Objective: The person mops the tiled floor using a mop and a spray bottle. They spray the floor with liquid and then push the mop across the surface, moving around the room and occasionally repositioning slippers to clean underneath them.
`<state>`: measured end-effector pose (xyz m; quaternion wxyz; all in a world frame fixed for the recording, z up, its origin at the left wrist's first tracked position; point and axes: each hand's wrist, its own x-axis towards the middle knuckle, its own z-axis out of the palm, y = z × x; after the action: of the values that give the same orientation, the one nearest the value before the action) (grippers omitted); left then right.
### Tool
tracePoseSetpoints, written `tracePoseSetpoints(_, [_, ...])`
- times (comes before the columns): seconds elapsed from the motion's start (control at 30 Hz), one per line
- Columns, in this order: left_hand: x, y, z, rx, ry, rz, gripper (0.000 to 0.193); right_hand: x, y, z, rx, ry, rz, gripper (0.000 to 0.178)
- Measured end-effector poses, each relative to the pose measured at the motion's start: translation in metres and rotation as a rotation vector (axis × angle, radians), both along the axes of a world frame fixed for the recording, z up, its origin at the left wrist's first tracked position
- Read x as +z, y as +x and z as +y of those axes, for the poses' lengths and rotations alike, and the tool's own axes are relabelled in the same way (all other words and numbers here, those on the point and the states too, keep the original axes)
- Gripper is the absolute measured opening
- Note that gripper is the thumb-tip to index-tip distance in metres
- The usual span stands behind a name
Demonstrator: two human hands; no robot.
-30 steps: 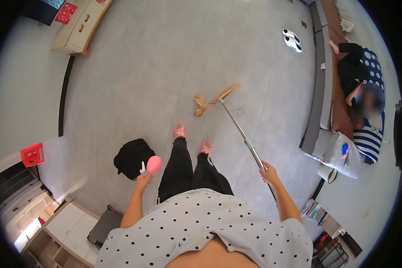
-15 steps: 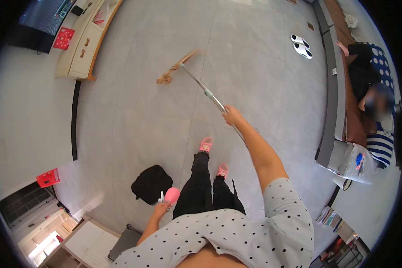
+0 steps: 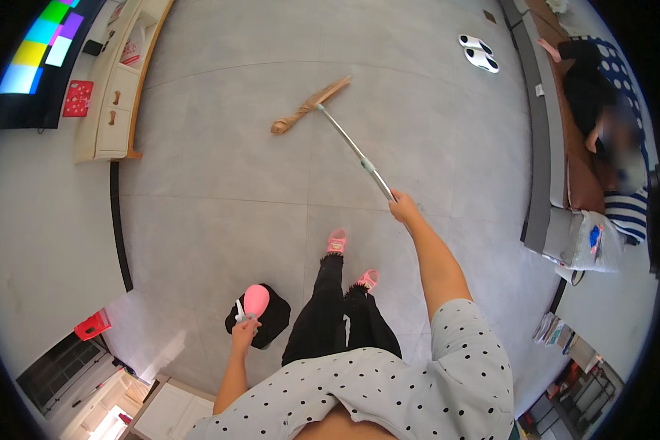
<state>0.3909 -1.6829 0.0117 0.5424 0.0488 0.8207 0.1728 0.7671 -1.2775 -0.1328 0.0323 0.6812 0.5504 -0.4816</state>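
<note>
Floor (image 3: 198, 242) spreads wide, silvery pole (image 3: 345, 138) slanting to the far side, brown cloth (image 3: 301, 115) at its tip lying on the tiles; right fingers (image 3: 396, 202) wrap the shaft, likely for reach. Near left, black bundle (image 3: 275, 315) below, left fingers (image 3: 251, 325) curl closed on a pink-and-white object (image 3: 257, 301), perhaps a sprayer, seemingly gripped low for balance.

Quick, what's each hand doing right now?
Left hand: closed, holding a pink spray bottle.
Right hand: closed around a metal pole.
</note>
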Motion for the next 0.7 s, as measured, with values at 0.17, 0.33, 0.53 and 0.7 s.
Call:
tracePoseSetpoints(0.17, [-0.004, 0.020, 0.027, -0.177, 0.021, 0.003, 0.028, 0.038, 0.100, -0.092, -0.228, -0.087, 0.017, 0.044])
tracePoseSetpoints(0.33, [0.001, 0.053, 0.034, -0.264, 0.009, -0.088, 0.029, 0.081, 0.181, -0.223, -0.403, -0.130, 0.007, 0.045])
tracePoseSetpoints(0.53, [0.010, 0.093, 0.026, -0.495, -0.042, -0.137, 0.033, 0.085, 0.277, -0.428, -0.465, -0.059, -0.006, 0.046])
tracePoseSetpoints(0.7, [0.014, 0.119, 0.010, -0.602, -0.020, -0.094, 0.033, 0.138, 0.310, -0.539, -0.574, -0.197, -0.068, 0.046])
